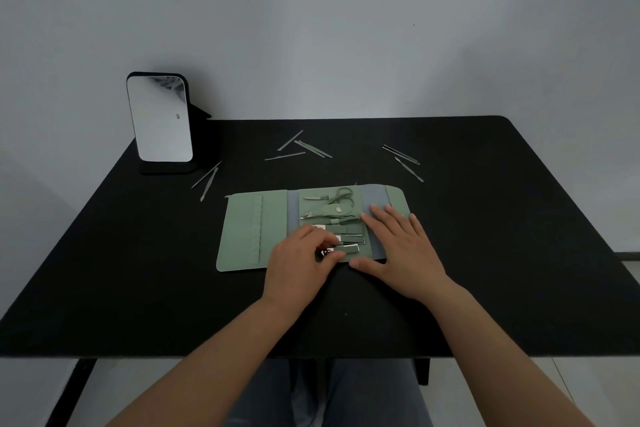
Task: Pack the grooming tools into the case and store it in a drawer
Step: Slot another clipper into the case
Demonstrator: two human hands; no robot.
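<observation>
A soft sage-green fabric case point(256, 229) lies unfolded flat on the matte black table point(138, 270), thin metal grooming tools point(304, 149) scattered beyond it. The right hand point(398, 246) presses flat on the case's right panel, fingers straight — the left hand point(301, 260) pinches a small shiny nail clipper point(348, 248) at the middle panel.
</observation>
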